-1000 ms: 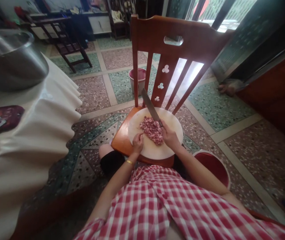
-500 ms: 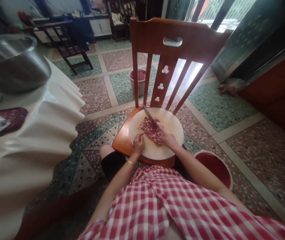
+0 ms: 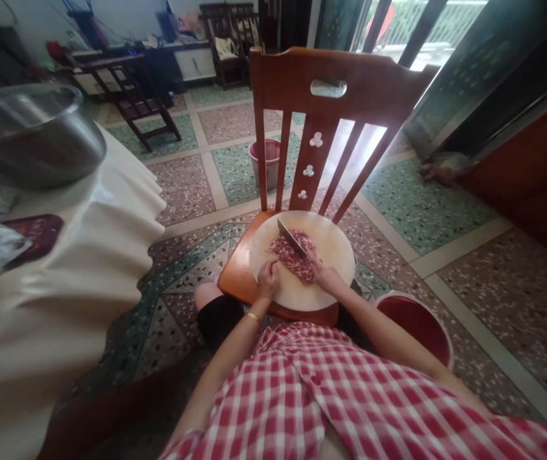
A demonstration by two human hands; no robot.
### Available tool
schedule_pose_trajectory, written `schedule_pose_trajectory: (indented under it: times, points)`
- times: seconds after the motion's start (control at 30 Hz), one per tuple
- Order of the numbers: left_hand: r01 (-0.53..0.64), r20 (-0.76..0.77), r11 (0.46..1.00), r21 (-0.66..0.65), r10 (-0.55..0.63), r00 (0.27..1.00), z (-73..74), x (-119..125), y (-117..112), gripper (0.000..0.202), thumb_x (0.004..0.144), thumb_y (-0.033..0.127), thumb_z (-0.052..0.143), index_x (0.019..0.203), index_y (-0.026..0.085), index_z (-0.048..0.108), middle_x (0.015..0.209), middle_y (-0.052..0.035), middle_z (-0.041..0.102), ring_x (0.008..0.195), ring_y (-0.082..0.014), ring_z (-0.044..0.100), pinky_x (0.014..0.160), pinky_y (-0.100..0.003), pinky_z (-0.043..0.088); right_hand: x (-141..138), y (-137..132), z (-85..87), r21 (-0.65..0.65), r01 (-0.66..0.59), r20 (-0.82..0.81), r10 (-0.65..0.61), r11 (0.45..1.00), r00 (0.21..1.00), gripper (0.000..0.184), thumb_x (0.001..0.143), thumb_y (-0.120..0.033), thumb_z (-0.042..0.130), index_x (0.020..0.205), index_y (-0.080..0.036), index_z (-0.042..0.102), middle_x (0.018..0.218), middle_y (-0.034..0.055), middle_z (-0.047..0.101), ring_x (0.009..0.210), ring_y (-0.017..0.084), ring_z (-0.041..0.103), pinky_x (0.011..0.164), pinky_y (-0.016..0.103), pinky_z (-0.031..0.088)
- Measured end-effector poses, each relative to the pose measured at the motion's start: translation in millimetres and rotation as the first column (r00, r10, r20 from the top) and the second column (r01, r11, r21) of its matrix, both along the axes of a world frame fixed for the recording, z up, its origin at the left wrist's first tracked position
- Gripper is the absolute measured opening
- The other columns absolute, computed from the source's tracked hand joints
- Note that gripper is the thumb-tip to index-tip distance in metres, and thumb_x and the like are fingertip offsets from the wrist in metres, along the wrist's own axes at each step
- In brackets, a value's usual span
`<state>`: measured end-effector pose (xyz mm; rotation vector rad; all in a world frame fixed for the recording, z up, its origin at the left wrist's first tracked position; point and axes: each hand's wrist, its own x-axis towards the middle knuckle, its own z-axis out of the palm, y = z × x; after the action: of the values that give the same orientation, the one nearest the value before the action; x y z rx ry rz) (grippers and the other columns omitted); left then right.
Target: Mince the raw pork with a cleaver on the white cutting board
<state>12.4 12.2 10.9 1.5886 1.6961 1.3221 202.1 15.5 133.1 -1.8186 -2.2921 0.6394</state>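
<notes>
A round pale cutting board (image 3: 302, 298) rests on the seat of a wooden chair (image 3: 241, 259). Chopped red meat (image 3: 297, 263) is spread in a loose heap across its middle. My right hand (image 3: 324, 276) grips the handle of a kitchen knife (image 3: 291, 236), whose blade points up and left over the meat. Whether the edge touches the board cannot be made out. At the board's near left edge, my left hand (image 3: 268, 280) rests with its fingers curled in, beside the meat; nothing shows in it.
On the left, a cloth-covered table (image 3: 124, 211) carries a large steel pot (image 3: 38, 137) and a dark red package (image 3: 38, 236). A red-lined bucket (image 3: 415, 326) stands on the floor by my right side. Behind the chair is a small bin (image 3: 269, 167).
The knife blade, smeared by motion before, is now sharp and sits lower along the meat. My left hand stays at the board's edge. The whole view has shifted slightly.
</notes>
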Motion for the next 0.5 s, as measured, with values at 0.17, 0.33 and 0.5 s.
schedule_pose_trajectory:
  times: [0.17, 0.33, 0.5]
  points:
    - [0.034, 0.004, 0.999, -0.005, -0.034, 0.999, 0.5, 0.0, 0.2, 0.024, 0.087, 0.022, 0.038, 0.097, 0.017, 0.059, 0.091, -0.0062, 0.063, 0.088, -0.0152, 0.058, 0.083, -0.029, 0.045, 13.5, -8.3, 28.6, 0.088, 0.07, -0.159, -0.056, 0.994, 0.986, 0.048, 0.093, -0.032, 0.03, 0.141, -0.024, 0.03, 0.107, 0.0068, 0.067, 0.084, 0.021, 0.066, 0.075, 0.03, 0.05]
    - [0.0, 0.02, 1.0, 0.002, 0.0, 1.0, -0.1, 0.1, -0.4, 0.024, 0.087, 0.022, 0.038, 0.097, 0.017, 0.06, 0.091, -0.0064, 0.063, 0.088, -0.0153, 0.058, 0.083, -0.03, 0.046, -3.1, -6.2, 14.2, 0.097, 0.083, -0.19, -0.063, 0.992, 0.98, 0.051, 0.093, -0.03, 0.029, 0.142, -0.02, 0.025, 0.118, 0.0094, 0.061, 0.086, 0.02, 0.066, 0.075, 0.03, 0.051]
    - [0.002, 0.022, 1.0, 0.0, -0.002, 1.0, 0.8, -0.2, -0.3, 0.025, 0.087, 0.022, 0.038, 0.097, 0.017, 0.06, 0.092, -0.0066, 0.063, 0.088, -0.0156, 0.058, 0.083, -0.03, 0.046, 2.5, -10.8, 5.1, -0.068, 0.062, -0.13, -0.07, 0.996, 0.989, 0.048, 0.092, -0.027, 0.034, 0.139, -0.023, 0.033, 0.114, 0.0071, 0.064, 0.093, 0.023, 0.064, 0.081, 0.034, 0.05]
